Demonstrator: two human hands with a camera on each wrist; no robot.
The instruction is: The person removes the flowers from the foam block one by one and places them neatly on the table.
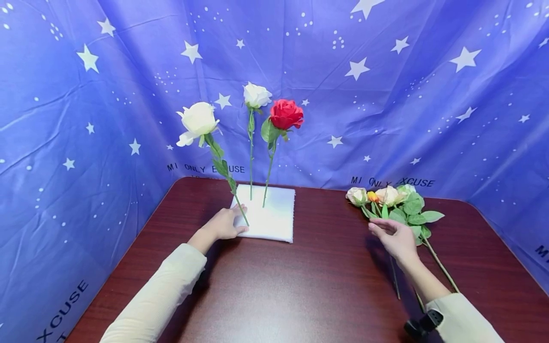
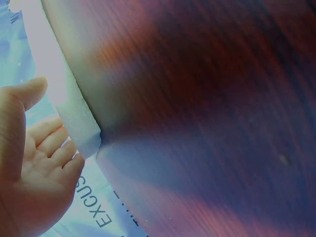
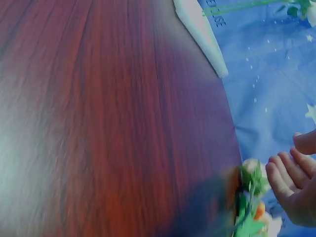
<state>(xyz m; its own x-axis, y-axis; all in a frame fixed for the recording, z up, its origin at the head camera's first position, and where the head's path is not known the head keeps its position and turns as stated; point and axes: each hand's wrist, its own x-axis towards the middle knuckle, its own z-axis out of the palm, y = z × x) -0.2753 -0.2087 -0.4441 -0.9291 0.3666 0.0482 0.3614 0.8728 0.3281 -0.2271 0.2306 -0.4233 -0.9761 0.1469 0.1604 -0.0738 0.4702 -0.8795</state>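
Note:
A white foam board (image 1: 274,224) lies on the table with three artificial roses upright in it: a large white rose (image 1: 199,119) leaning left, a smaller white rose (image 1: 257,95) and a red rose (image 1: 286,114). My left hand (image 1: 223,224) rests against the board's left edge, thumb and fingers spread apart. In the left wrist view, its fingers (image 2: 52,143) lie beside the foam's side. My right hand (image 1: 394,238) hovers over a pile of loose flowers, fingers loosely bent with nothing between them. Nearest its fingertips are a pale rose (image 1: 357,196) and an orange bud (image 1: 372,196).
Another peach rose (image 1: 389,196) and green leaves (image 1: 413,205) lie in the pile at the right. Long stems (image 1: 442,267) reach toward the front of the brown table (image 1: 274,295). A blue star-patterned curtain (image 1: 326,62) hangs behind and at both sides.

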